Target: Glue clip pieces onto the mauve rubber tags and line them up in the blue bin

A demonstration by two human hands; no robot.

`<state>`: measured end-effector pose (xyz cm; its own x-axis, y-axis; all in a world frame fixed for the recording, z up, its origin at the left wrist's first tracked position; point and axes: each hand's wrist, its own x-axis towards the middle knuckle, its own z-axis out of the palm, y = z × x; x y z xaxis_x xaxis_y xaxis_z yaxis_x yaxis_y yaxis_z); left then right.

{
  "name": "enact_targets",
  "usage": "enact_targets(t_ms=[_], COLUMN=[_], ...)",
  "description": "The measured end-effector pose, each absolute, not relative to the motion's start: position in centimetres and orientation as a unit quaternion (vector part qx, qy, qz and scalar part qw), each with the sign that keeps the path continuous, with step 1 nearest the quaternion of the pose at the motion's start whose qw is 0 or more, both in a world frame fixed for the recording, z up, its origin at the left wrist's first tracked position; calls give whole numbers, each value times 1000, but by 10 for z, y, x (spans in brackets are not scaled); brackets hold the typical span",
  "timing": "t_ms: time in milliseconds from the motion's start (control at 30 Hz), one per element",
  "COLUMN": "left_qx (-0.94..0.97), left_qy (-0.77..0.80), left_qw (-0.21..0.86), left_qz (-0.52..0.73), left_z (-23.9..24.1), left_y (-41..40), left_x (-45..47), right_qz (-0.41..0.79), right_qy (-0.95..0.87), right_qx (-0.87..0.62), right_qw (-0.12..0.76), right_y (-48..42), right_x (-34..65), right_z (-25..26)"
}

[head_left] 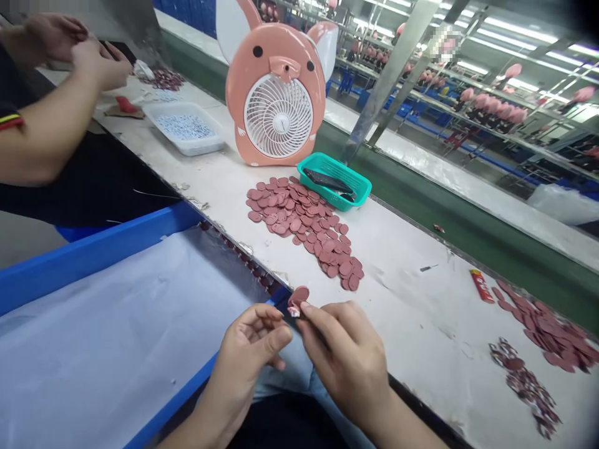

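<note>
My right hand (344,355) pinches a pink disc (299,295) between thumb and fingertips, with a small white piece (294,311) at its lower edge. My left hand (248,349) curls in close against the disc's lower left side, and whether it grips the disc is hidden. Both hands are over the front edge of a white workbench (412,312). Up the bench, a large heap of loose pink discs (299,218) lies beyond my hands. A second pink heap (545,327) and a mottled heap of discs (524,386) lie to my right.
A blue-rimmed bin lined with white sheeting (116,330) sits at my left. Farther along stand a pink animal-shaped fan (276,93), a teal basket (334,181), and a white tray of small pieces (185,128). A co-worker's hands (70,50) work at upper left.
</note>
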<state>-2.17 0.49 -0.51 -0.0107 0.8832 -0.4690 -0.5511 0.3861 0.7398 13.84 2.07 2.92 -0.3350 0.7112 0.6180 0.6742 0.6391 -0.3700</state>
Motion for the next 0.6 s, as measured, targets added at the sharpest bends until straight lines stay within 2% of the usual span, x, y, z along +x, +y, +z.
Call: enact_targets(t_ms=[100,433,600], left_qx=[184,160,220], left_qy=[486,553,642], left_qw=[660,586,472], left_qz=[542,571,562], left_z=[-7,-15,-50], left_y=[5,12,49], left_x=[-25,-51,-98], right_qz=[-35,8,-3], right_qy=[-824,-841,-843], right_qx=[-396,-371,-334], right_qw=[403,394,421], right_y=[21,42,33], right_x=[120,79,85], right_z=[12,-17,-8])
